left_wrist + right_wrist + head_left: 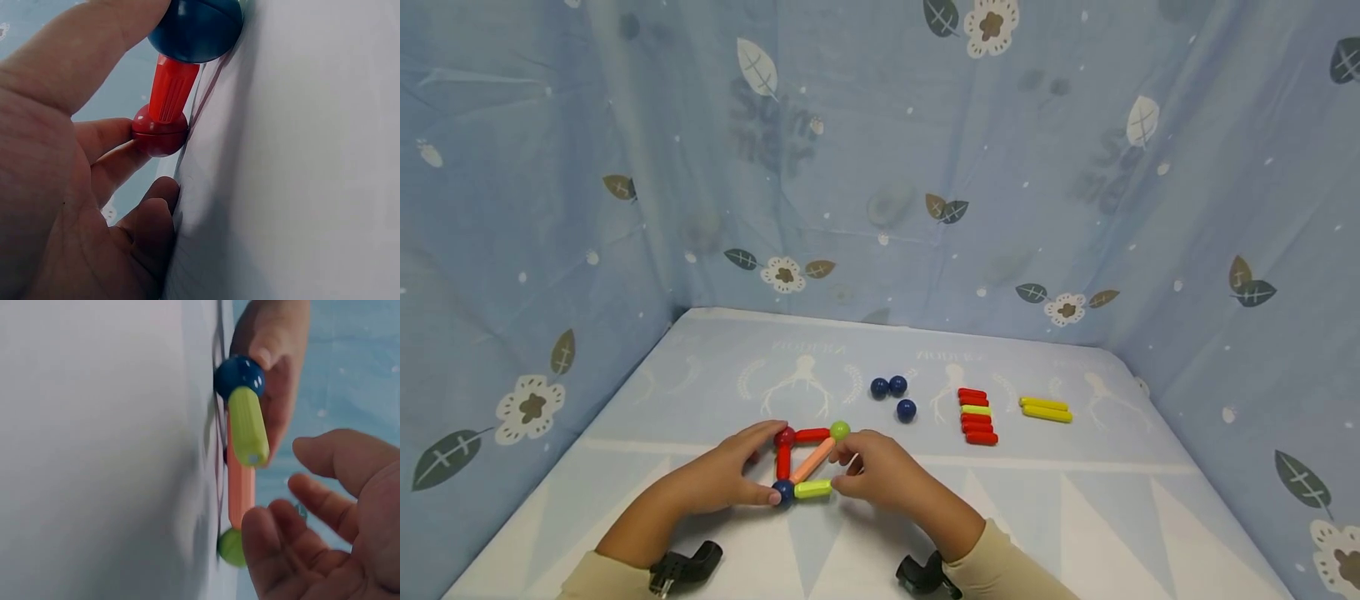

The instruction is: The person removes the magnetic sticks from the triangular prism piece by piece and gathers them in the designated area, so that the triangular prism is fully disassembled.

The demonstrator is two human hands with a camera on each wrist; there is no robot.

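In the head view, the person's left hand (722, 479) is gripping one side of a small frame of balls and rods (813, 460), which is lying on the patterned surface (752, 558). The thumb is pressing on a dark blue ball (786, 490), and a finger is touching a red ball (786, 437). Two red rods (812, 435) are meeting at this red ball; one of them is reaching to a green ball (840, 430), the other to the blue one. An orange rod (814, 461) is running slantwise inside, and a yellow-green rod (813, 489) is extending from the blue ball toward the right hand (876, 471). Farther back, three loose blue balls (906, 410) are lying near a row of short rods (977, 418), mostly red, and two yellow rods (1047, 413) are resting to the right of them.

In the left wrist view, thumb and fingers are holding the blue and red balls between them, with one red rod standing in the middle.

In the right wrist view, the right hand is holding nothing; its fingers are bending loosely just beside the frame. The yellow-green rod is showing its free end, apart from the thumb.
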